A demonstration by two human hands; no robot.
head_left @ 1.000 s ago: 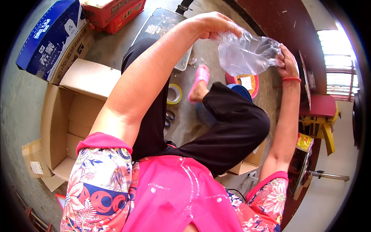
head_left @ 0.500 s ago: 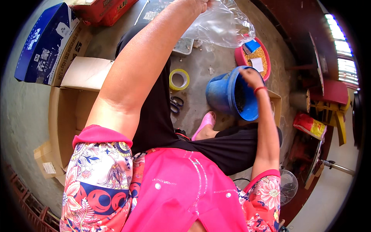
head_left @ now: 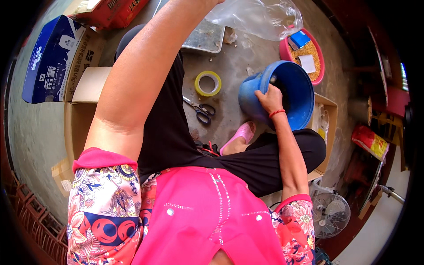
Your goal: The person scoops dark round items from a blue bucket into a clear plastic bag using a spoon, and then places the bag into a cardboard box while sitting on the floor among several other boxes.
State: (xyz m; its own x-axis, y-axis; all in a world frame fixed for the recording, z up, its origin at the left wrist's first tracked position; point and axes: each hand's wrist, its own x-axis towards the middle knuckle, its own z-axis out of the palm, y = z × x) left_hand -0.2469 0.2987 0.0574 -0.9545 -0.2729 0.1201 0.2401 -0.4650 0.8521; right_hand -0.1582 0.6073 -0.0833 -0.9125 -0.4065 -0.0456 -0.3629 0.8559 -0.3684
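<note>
My left arm reaches up to the top edge, where only a sliver of my left hand shows and its fingers are cut off. A clear plastic bag hangs from that hand and spreads to the right. My right hand, with a red band at the wrist, is closed on the near left rim of a blue bucket. The bucket tilts with its mouth toward the right; dark contents show dimly inside. Just beyond it stands a pink basin of yellow grain holding a blue packet and a white card.
Yellow tape and dark-handled scissors lie on the floor left of the bucket. A metal-topped scale sits farther off. Cartons stand at left, an open box at right, and a fan nearer.
My right hand has moved from over the bucket's far side to its near left rim and gripped it. The bucket's mouth has turned somewhat. My left hand has slid almost out of view.
</note>
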